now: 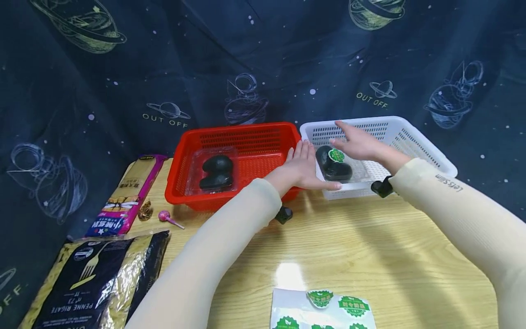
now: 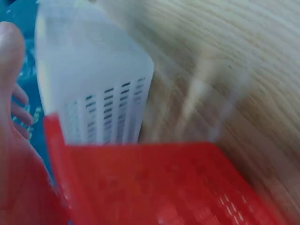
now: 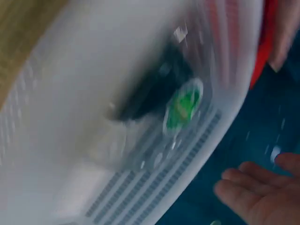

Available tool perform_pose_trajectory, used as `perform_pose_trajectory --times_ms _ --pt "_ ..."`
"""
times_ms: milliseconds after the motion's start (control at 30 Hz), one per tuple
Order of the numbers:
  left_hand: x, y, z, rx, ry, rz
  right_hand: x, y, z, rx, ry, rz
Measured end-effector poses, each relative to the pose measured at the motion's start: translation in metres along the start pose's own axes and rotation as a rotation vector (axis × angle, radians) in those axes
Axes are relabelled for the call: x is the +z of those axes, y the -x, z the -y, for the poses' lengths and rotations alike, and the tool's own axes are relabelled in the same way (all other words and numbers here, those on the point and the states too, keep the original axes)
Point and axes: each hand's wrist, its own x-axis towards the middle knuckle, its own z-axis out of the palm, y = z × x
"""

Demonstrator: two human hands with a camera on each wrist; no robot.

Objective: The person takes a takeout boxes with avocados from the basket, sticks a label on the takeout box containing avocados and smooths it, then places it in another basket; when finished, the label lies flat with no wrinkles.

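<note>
Probably the stickered clear box (image 1: 360, 173) handles as a light, thin-walled, rather slick thing, its weight mostly in the two dark, egg-shaped fruits (image 1: 340, 172) inside. The plastic looks likely to flex or dent if squeezed over its middle, so opposite side edges seem the best hold, clear of the green sticker (image 1: 336, 155) on top. It lies within the white basket (image 1: 353, 192), towards the end beside the red basket (image 1: 201, 204). The right hand (image 1: 363, 144) hovers over it, fingers straight, thumb apart, gripping nothing. The left hand (image 1: 302, 169) is spread flat where the two baskets meet, fingers straight and close together, thumb out, also holding nothing; whether it touches a rim I cannot tell. A similar clear box (image 1: 193, 176), also with two dark fruits, sits in the red basket, no sticker visible.
</note>
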Motion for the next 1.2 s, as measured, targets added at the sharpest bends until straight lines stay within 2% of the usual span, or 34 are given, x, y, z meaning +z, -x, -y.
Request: perform_pose_trajectory --times_ms 100,200,300,400,500,600,700,800,933,1067,1200 --pt "-0.004 0.020 0.023 -0.018 0.003 -0.034 0.025 0.002 0.017 -0.130 0.050 -0.005" --pt "-0.007 0.048 0.054 -0.057 -0.015 -0.071 0.047 0.007 0.032 -0.174 0.088 0.056" --pt "-0.005 0.082 0.098 -0.114 -0.021 -0.098 0.066 0.007 0.045 -0.177 0.129 0.145" --pt "-0.003 0.116 0.143 -0.181 -0.015 -0.115 0.075 0.010 0.052 -0.151 0.174 0.206" --pt "0.001 0.144 0.184 -0.250 0.011 -0.132 0.076 0.013 0.053 -0.132 0.188 0.220" --pt "0.008 0.164 0.213 -0.291 0.079 -0.128 0.075 0.017 0.054 -0.140 0.185 0.216" --pt "0.015 0.176 0.227 -0.278 0.171 -0.138 0.073 0.019 0.056 -0.155 0.186 0.216" --pt "0.020 0.177 0.233 -0.229 0.244 -0.179 0.072 0.020 0.059 -0.164 0.192 0.212" --pt "0.022 0.176 0.233 -0.180 0.288 -0.229 0.068 0.015 0.065 -0.164 0.214 0.206" --pt "0.022 0.174 0.233 -0.202 0.280 -0.222 0.060 -0.006 0.083 -0.142 0.217 0.256" --pt "0.021 0.174 0.233 -0.254 0.252 -0.195 0.057 -0.040 0.114 -0.135 0.174 0.340"
